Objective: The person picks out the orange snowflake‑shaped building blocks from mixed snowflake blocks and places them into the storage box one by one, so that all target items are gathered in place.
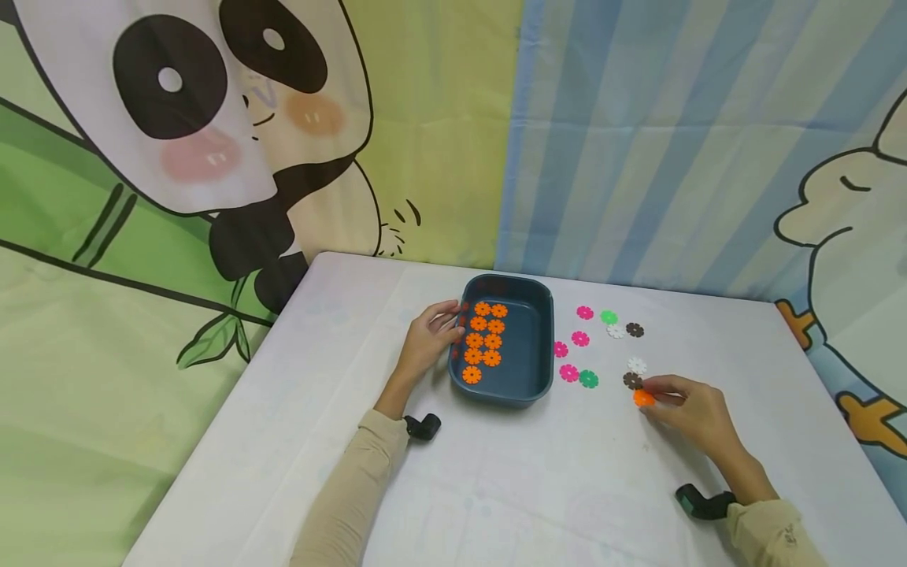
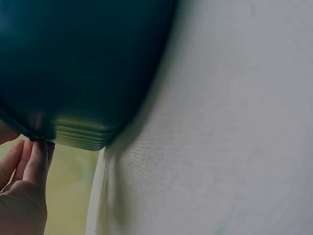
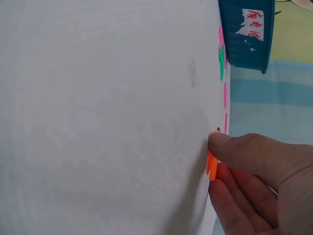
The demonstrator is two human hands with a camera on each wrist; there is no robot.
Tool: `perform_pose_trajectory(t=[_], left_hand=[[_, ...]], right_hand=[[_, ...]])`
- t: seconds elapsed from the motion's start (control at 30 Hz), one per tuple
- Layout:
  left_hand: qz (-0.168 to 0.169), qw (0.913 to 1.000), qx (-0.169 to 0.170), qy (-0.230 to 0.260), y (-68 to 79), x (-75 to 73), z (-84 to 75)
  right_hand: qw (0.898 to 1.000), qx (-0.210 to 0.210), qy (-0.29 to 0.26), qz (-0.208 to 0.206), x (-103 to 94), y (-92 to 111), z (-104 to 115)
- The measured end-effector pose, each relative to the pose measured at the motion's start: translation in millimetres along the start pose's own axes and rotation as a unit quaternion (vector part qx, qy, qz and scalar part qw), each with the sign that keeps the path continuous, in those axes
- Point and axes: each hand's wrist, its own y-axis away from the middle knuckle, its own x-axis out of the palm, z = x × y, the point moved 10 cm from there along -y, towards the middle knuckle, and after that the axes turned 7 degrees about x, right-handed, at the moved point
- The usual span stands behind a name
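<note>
A dark blue plastic tub stands on the table, with several orange snowflake discs lying in rows along its left side. My left hand holds the tub's left rim, thumb over the edge; in the left wrist view the fingers meet the rim from outside. To the tub's right, my right hand pinches an orange snowflake disc between thumb and fingers, close to the tabletop. A brown disc and a white disc lie just beyond the fingertips.
Pink discs, a dark green disc, a light green disc, another white disc and another brown disc are scattered right of the tub. A printed curtain hangs behind the white table.
</note>
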Motion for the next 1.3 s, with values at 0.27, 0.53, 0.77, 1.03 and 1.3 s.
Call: perform_pose_trajectory(t=[0.27, 0.53, 0.77, 1.03, 1.3], left_hand=[[-0.020, 0.9998, 0.003, -0.002, -3.3, -5.8, 24.0], [0.004, 0.9999, -0.001, 0.016, 0.7, -0.6, 5.1], [0.003, 0.9999, 0.002, 0.011, -0.3, -0.1, 4.8], [0.002, 0.9999, 0.004, 0.016, -1.2, 0.9, 3.0], [0.005, 0.9999, 0.006, 0.009, -1.6, 1.2, 1.6]], right_hand=[[1.000, -0.004, 0.010, 0.000, 2.0, -2, 0], [1.000, -0.007, 0.009, -0.001, -0.1, -8, 19], [0.999, -0.031, -0.021, 0.006, 5.3, -16, 47], [0.997, -0.055, -0.044, 0.016, 15.5, -25, 82], [0.995, -0.067, -0.066, 0.034, 27.8, -34, 113]])
